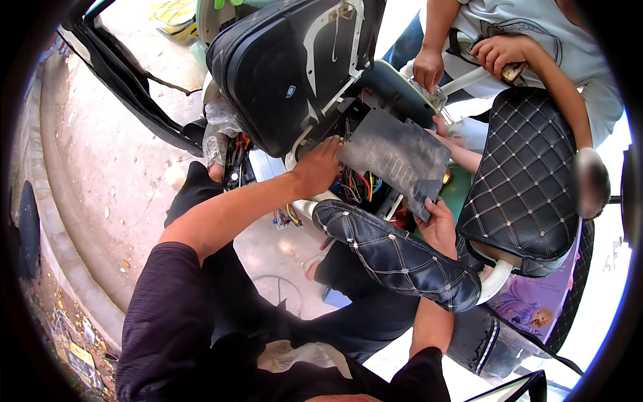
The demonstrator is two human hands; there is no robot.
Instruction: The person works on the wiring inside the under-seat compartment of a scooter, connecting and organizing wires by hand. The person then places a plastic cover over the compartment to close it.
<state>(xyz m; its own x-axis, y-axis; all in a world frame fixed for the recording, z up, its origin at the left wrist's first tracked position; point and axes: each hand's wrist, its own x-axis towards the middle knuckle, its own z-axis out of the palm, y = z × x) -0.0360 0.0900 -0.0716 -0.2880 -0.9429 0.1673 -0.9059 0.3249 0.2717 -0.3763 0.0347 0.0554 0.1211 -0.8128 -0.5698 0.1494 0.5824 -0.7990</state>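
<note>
A flat dark grey panel [398, 154] with faint markings lies tilted over the open compartment of a scooter. My left hand [317, 165] has its fingertips at the panel's left edge, closed on it as far as I can see. At the lower right corner, my right hand [438, 226] pinches the panel between thumb and fingers. Below the panel shows a bundle of coloured wires [362, 187], partly hidden by it. The black scooter seat [281, 80] stands tipped up behind my left hand, its hinge side near the compartment.
A quilted black backrest bar [395, 254] crosses in front of my right forearm. Another quilted seat [519, 181] stands at the right. Beyond it, a person in a white shirt [529, 27] reaches over. Loose wires [287, 216] hang beside a silver box [266, 165] at the left.
</note>
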